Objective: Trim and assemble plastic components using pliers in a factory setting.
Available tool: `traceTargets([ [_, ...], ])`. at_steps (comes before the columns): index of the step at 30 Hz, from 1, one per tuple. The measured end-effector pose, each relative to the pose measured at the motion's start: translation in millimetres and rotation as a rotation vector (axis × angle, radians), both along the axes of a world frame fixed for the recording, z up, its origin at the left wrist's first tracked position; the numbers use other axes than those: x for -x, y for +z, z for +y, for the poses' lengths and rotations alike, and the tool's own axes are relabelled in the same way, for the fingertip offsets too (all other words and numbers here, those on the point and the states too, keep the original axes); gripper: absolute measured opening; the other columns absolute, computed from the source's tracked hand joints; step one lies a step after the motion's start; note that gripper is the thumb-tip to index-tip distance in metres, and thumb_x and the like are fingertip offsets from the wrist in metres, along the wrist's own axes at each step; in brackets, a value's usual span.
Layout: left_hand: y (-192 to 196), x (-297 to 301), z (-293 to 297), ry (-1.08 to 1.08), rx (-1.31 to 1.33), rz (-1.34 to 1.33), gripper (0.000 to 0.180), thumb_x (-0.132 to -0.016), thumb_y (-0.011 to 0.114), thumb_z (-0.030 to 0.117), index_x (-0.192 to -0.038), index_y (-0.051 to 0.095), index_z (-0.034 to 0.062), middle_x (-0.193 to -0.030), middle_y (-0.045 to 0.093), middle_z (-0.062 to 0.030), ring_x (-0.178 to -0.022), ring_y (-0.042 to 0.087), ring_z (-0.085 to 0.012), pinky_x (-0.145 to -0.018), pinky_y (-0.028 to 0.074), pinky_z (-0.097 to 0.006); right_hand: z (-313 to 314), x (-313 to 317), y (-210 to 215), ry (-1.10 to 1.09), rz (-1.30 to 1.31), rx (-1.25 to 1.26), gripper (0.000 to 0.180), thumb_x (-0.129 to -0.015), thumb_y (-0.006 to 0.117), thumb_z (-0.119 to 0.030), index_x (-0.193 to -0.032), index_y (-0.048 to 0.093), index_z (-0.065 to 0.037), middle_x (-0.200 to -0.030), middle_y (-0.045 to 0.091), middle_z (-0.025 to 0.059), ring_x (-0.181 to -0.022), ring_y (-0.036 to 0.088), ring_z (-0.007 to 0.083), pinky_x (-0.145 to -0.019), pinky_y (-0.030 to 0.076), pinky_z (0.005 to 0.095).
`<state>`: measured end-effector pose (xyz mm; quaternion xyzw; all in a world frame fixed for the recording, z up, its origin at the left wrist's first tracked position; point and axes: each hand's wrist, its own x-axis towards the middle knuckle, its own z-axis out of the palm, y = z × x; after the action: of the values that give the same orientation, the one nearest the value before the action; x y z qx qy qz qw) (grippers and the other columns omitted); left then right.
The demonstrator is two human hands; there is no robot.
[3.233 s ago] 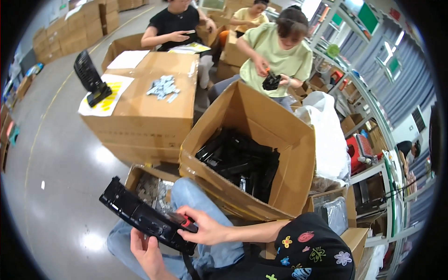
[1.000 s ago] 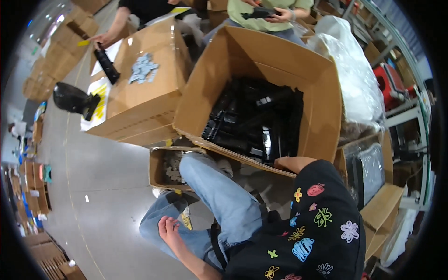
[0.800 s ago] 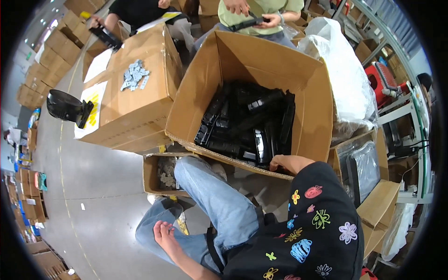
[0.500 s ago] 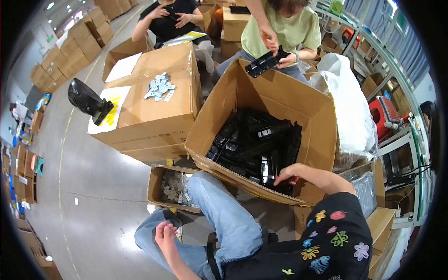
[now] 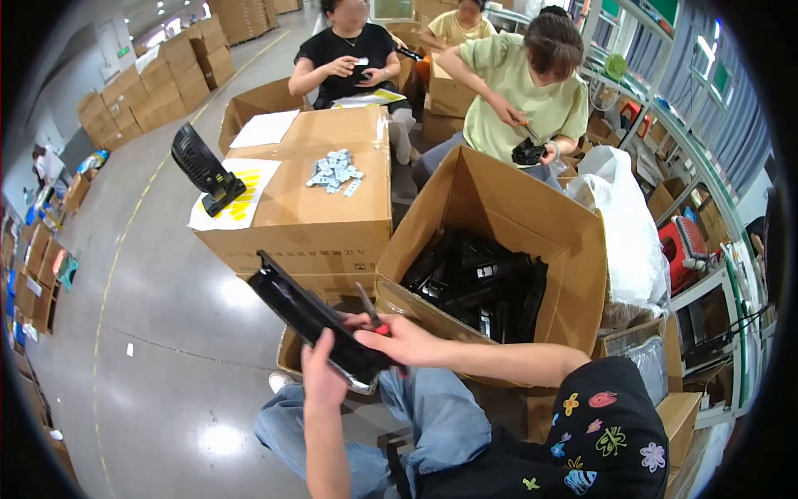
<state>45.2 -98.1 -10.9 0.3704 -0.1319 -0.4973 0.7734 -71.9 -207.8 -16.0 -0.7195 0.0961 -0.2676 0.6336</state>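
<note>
A long black plastic housing (image 5: 303, 312) slants in front of me above my knees, its hollow inner side partly showing. My left hand (image 5: 324, 373) is closed around its lower edge, thumb on top. Against the same end rests my right hand (image 5: 401, 339), closed on a red-handled tool (image 5: 366, 303) with a narrow, pointed grey blade sticking up; the tool's exact kind is unclear. To the right of the housing, a large open carton (image 5: 573, 249) contains several more black plastic housings (image 5: 474, 270) lying in a jumble.
A closed carton (image 5: 332, 220) stands ahead, bearing a black fan (image 5: 204, 170), paper sheets and a pile of small grey pieces (image 5: 335, 172). A small box (image 5: 289, 353) sits below the housing. Across from me a person in green (image 5: 515, 91) works on a black part; another in black sits left.
My right hand has come out of the large carton, and the black housing is now between both hands. My left hand has risen from my knee and taken hold of it. My view has tilted up.
</note>
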Motion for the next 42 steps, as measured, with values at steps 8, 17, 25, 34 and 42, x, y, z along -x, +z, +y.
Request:
traceTargets([
  [8,-72,-136,47,0.557,-0.286,-0.107,0.026,-0.088,0.058,0.007,-0.114,0.055,0.0001,-0.103,0.062,-0.0062,-0.091,0.060,-0.0207,-0.083,0.049,-0.034,-4,-148,-155,-0.215,0.709,0.245,0.025,-0.081,0.055,-0.029,-0.084,0.060,-0.005,-0.080,0.064,0.0217,-0.079,0.062,0.0395,-0.069,0.049,0.0456],
  [17,-86,-181,66,0.658,-0.527,-0.217,0.030,-0.085,0.062,0.002,-0.114,0.053,0.0006,-0.102,0.060,-0.0070,-0.090,0.059,-0.0184,-0.080,0.048,-0.032,11,-166,-370,0.170,1.469,0.559,0.049,-0.084,0.054,-0.028,-0.130,0.044,-0.015,-0.139,0.034,0.0216,-0.106,0.058,0.0386,-0.079,0.049,0.0521],
  [25,-89,-191,66,0.630,-0.608,-0.143,0.033,-0.081,0.060,-0.005,-0.113,0.052,-0.0037,-0.100,0.060,-0.0096,-0.088,0.058,-0.0196,-0.080,0.047,-0.032,53,-141,-415,0.509,1.667,0.305,0.068,-0.087,0.053,-0.020,-0.145,0.018,-0.020,-0.149,0.019,0.0176,-0.116,0.051,0.0401,-0.082,0.046,0.0529],
  [34,-77,-182,51,0.579,-0.628,-0.141,0.032,-0.081,0.059,-0.007,-0.112,0.053,-0.0029,-0.099,0.059,-0.0080,-0.089,0.057,-0.0183,-0.083,0.044,-0.031,58,-111,-440,0.215,1.495,0.608,0.038,-0.089,0.048,-0.019,-0.126,0.050,-0.012,-0.129,0.050,0.0140,-0.095,0.063,0.0334,-0.075,0.046,0.0477],
  [42,-79,-185,57,0.610,-0.600,-0.198,0.035,-0.082,0.059,-0.006,-0.116,0.051,-0.0024,-0.101,0.059,-0.0086,-0.090,0.056,-0.0180,-0.084,0.044,-0.031,65,-118,-424,0.129,1.364,0.800,0.020,-0.084,0.052,-0.020,-0.094,0.068,-0.012,-0.106,0.065,0.0091,-0.096,0.064,0.0269,-0.082,0.043,0.0492],
])
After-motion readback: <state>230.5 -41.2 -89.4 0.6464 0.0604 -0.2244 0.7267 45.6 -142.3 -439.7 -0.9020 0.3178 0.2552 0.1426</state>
